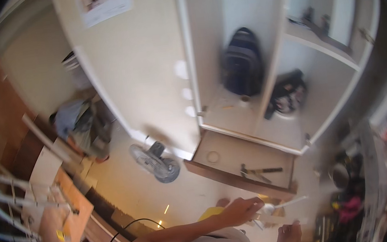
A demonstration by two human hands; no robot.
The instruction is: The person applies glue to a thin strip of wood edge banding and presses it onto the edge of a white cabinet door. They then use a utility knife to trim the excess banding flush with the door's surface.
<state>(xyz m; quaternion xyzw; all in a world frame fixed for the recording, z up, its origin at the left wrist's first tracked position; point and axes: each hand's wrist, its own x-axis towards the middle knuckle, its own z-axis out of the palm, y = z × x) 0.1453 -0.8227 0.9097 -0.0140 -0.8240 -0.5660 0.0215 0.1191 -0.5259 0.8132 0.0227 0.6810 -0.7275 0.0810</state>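
My left hand (243, 211) is closed in front of me at the lower centre, at a small blurred white item with a pale strip (288, 202); what it grips is unclear. My right hand (287, 237) is lower and to the right, fingers curled, their contents hard to make out. Just beyond them, an open drawer (212, 171) holds a hammer (265, 170) and a pale ring (213, 156). Above it stands an open white cabinet (206, 47) with a dark backpack (242, 62) and a patterned bag (286, 92).
Another person (75, 126) bends at the left, by leaning boards (40, 135). A fan (157, 161) stands on the floor. An aluminium ladder (8, 206) and wooden panel (73, 223) are at left, a black cable (124, 228) below, tools and clutter (340, 175) at right.
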